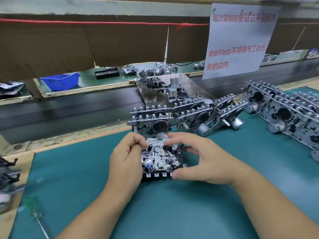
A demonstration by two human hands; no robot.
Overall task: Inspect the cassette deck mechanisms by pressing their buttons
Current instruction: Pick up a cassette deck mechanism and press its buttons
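Two bare forearms, left hand (126,157), right hand (205,161), no sleeves

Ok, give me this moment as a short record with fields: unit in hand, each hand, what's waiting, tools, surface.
unit in hand: cassette deck mechanism, flat on the mat, button row facing the person
left hand: grips the unit's left edge, fingers curled onto its top
right hand: fingers on the far edge, thumb at the button row
waiting: stacked mechanisms behind; another row at right
tools: green-handled screwdriver, untouched, near left
surface: teal mat
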